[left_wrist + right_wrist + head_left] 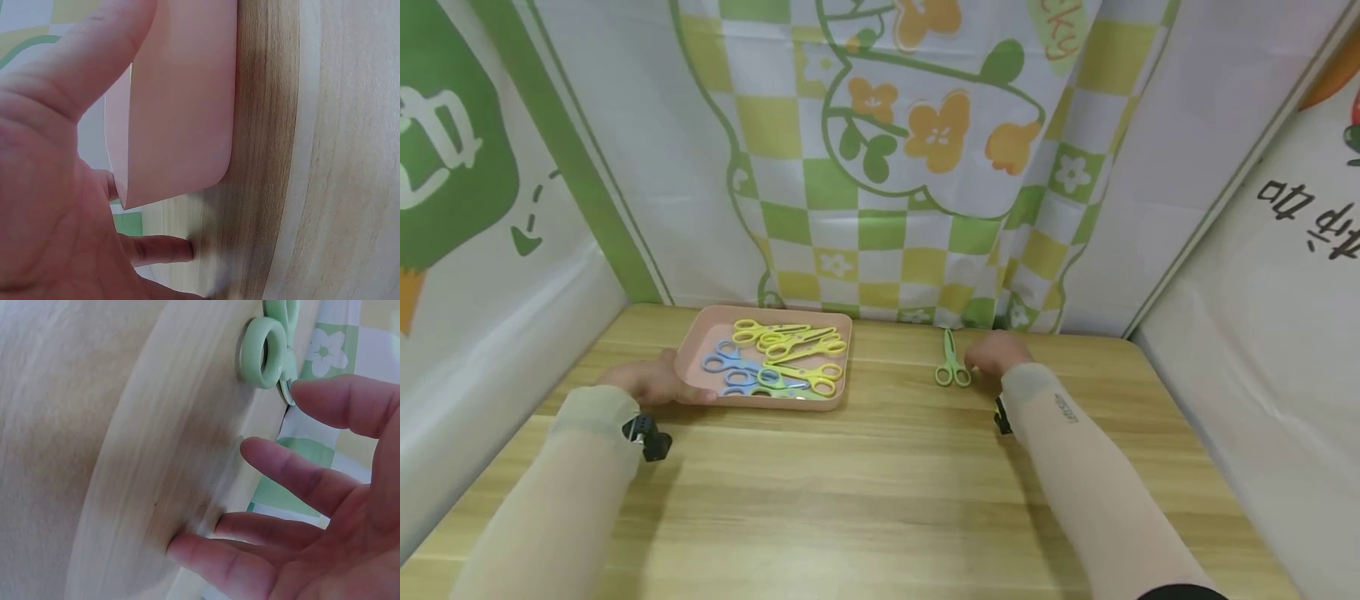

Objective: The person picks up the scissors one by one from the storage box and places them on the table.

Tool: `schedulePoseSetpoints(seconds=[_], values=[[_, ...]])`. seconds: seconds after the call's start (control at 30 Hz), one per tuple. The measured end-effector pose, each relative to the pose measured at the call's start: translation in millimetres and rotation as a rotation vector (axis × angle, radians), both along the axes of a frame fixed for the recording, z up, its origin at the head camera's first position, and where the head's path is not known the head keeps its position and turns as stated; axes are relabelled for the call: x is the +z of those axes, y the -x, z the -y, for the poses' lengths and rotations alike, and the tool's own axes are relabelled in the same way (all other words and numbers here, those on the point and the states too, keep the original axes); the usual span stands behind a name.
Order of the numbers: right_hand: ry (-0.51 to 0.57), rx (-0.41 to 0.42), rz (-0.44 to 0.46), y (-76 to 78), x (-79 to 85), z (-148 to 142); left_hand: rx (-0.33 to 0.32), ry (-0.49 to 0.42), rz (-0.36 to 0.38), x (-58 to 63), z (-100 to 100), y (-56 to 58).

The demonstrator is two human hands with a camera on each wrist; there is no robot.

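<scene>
Spanning the near left corner of the pink tray point(709, 328), the left hand point(658, 382) has its thumb straight along the front wall, its other fingers loosely extended. Inside lie blue scissors point(743, 364) toward the left and yellow scissors point(801, 340) toward the right. Well apart from the tray, green scissors point(951, 358) rest on the wooden table point(865, 483), handles toward the person. Just beside them, the right hand point(1000, 354) has spread, unclenched fingers; whether its thumb touches the scissors I cannot tell.
</scene>
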State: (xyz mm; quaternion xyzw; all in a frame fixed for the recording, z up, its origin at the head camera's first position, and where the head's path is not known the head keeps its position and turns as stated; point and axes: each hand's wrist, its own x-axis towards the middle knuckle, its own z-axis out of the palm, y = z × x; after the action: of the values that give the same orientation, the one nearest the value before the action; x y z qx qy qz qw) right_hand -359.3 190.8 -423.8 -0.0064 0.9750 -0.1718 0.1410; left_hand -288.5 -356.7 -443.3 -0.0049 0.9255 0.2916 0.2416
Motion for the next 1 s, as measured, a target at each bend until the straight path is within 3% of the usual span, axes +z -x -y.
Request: schedulePoseSetpoints(seconds=[0.17, 0.47, 0.73, 0.83, 1.0], values=[[0.017, -0.027, -0.001, -4.1, 1.5, 1, -0.003, -0.016, 0.003, -7.7, 7, 7.5], [0.046, -0.042, 0.016, -1.9, 4.1, 4, 0.024, -0.045, 0.022, -7.0, 8, 3.9], [0.063, -0.040, 0.081, 3.3, 12.6, 9, -0.009, -0.048, -0.013, -4.2, 0, 3.2], [0.005, 0.009, 0.032, 2.0, 17.2, 20, -0.007, -0.046, 0.004, 0.9, -4, -0.2], [-0.054, 0.057, -0.135, 0.1, 20.3, 59, 0.006, -0.042, 0.019, 4.7, -6, -2.2]])
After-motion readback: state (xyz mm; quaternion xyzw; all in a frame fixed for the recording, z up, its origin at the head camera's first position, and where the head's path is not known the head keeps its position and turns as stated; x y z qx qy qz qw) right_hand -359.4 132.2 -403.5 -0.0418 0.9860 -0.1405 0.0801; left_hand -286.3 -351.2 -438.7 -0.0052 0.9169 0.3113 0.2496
